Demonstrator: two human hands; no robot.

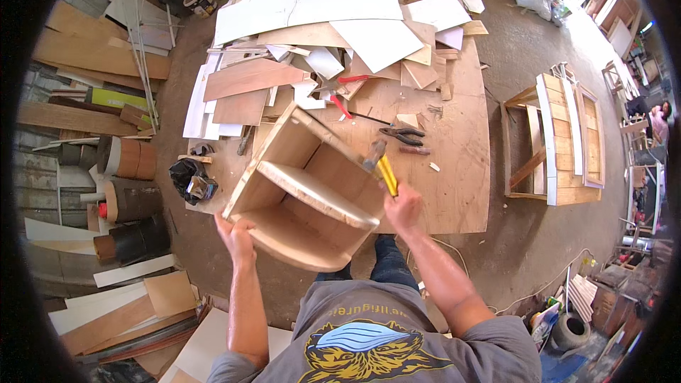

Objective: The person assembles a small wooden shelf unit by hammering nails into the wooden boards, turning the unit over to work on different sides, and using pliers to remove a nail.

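A small wooden shelf unit [305,191] with a curved front and a middle shelf is tilted at the near edge of the worktable. My left hand [240,237] grips its lower left corner, the thumb over the edge. In my right hand [403,207] is a hammer [384,167] with a yellow handle, its metal head up by the unit's right side. Whether that hand also touches the unit, I cannot tell. Beyond the hammer, black-handled pliers [402,135] lie on the plywood tabletop [454,170], with a red-handled tool [341,106] farther left.
A heap of white and brown board offcuts [305,21] covers the table's far part. A black bag [191,179] sits at the left edge. On the floor to the right stands a wooden frame piece [560,138]; rolls of sheet material [128,158] and boards line the left.
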